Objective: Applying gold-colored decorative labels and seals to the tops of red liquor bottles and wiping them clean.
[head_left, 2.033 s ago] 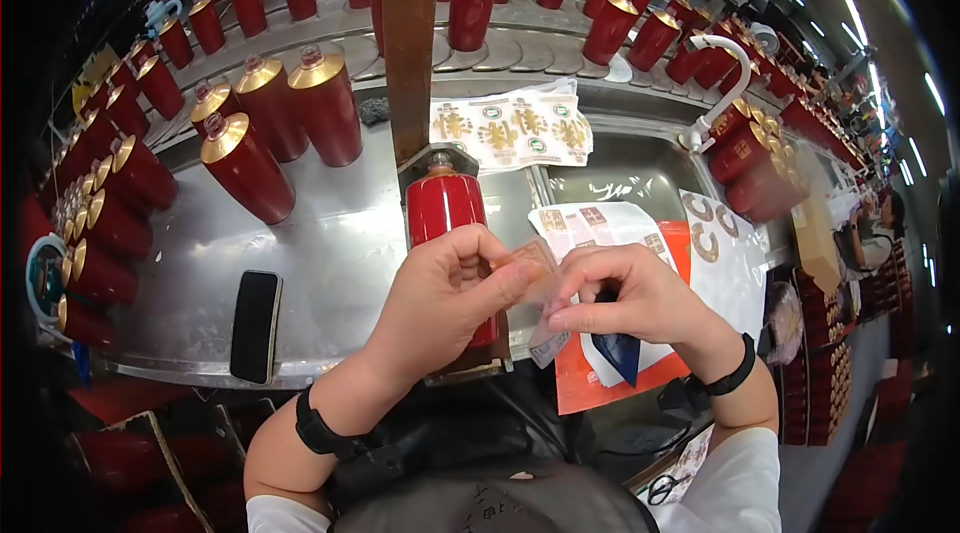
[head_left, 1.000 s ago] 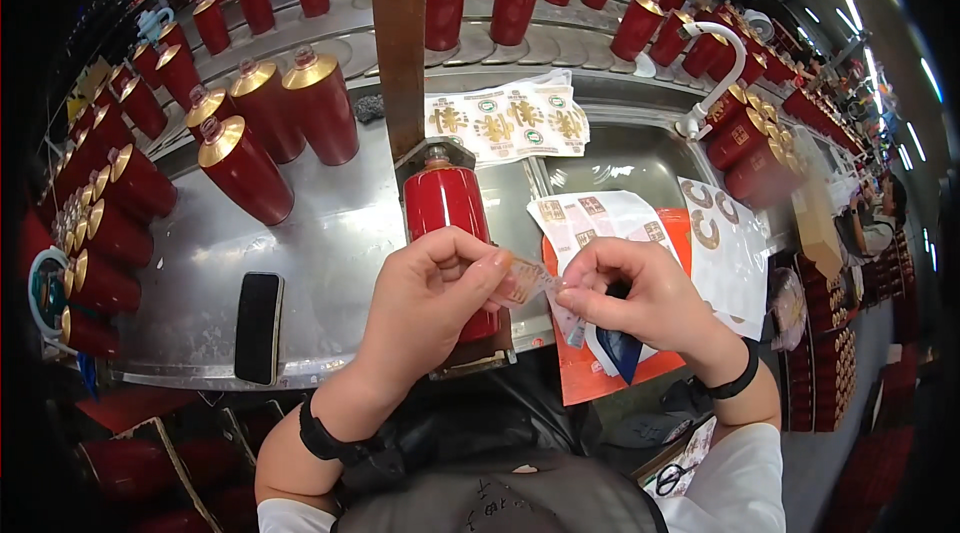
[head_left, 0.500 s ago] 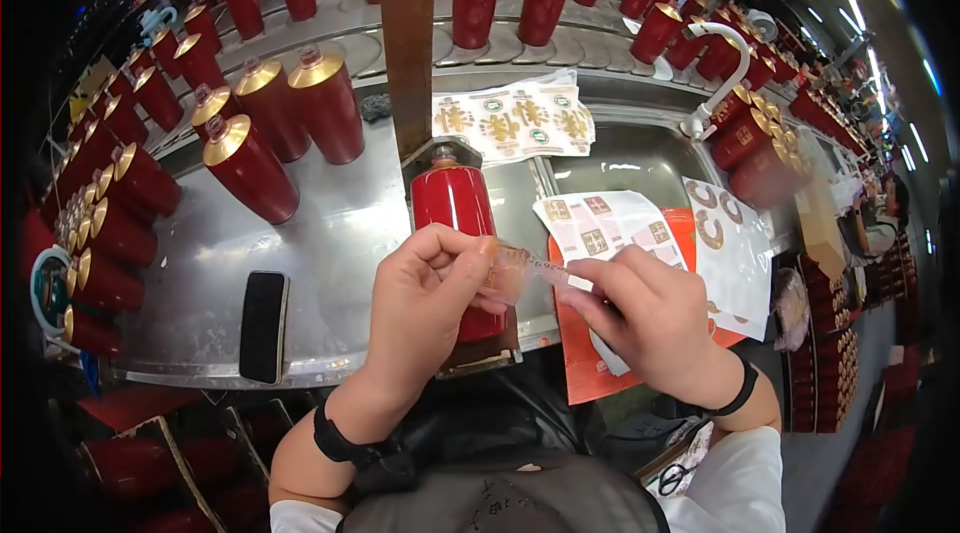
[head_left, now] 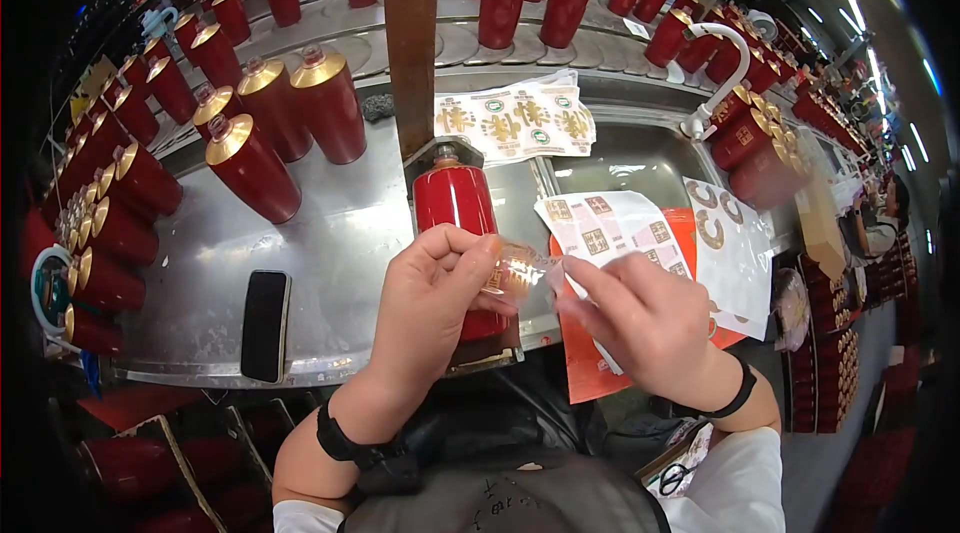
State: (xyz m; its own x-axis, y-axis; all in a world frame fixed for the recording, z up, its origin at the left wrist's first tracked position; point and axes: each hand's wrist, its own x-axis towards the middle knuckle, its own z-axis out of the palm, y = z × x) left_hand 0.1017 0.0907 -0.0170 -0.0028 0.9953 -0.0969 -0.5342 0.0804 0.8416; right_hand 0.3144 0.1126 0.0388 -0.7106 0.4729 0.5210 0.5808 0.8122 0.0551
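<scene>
Far left, rim of frame: rows of red bottles with gold caps (head_left: 120, 233) stand packed along the curved edge of the metal bench (head_left: 340, 253).
Lower left of centre: a black phone (head_left: 265, 324) lies flat on the bench, well apart from my hands.
Upper left of centre: three taller gold-capped red bottles (head_left: 290, 118) stand loose on the bench.
Centre: one red bottle (head_left: 456, 203) stands upright in a holder at the foot of a brown post (head_left: 412, 33); I take it to be the piece I am working on.
Left hand (head_left: 430, 308): thumb and fingers pinched together on the left end of a small clear gold-printed label (head_left: 515, 271), held just in front of the red bottle.
Right hand (head_left: 640, 318): fingertips closed on the label's right end (the exact grip is partly hidden by my knuckles).
Step in hand, as I judge it: the label is held taut between both hands, ready for the bottle's face and not yet on it.
Next move calls for: level alignment against the bottle, then pressing from one edge across so that no crease forms.
Right of centre: a white sticker sheet (head_left: 610, 228) lies on an orange pad (head_left: 600, 363).
Upper centre-right: printed label sheets (head_left: 515, 123) beside a white tap (head_left: 715, 63).
</scene>
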